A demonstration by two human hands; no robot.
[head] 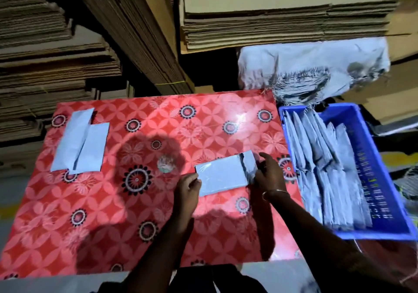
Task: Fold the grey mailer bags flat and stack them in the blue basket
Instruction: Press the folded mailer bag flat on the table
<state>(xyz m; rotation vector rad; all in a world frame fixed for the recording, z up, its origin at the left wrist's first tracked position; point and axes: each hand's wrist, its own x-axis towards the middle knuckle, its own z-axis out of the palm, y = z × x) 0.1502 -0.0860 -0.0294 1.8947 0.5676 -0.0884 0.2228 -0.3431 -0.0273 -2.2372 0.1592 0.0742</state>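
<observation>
A grey mailer bag (222,175) lies folded on the red flowered table (108,213), right of centre. My left hand (187,186) pinches its near left corner. My right hand (269,174) grips its right end, where the flap is turned over. Two more grey mailer bags (79,142) lie flat and overlapping at the table's far left. The blue basket (382,175) stands off the table's right edge, and several folded grey bags (325,168) lean in a row inside it.
Tall stacks of flattened cardboard (282,17) rise behind the table and to the left. A white woven sack (312,66) lies behind the basket, at the table's far right corner. The table's near edge is close to my body.
</observation>
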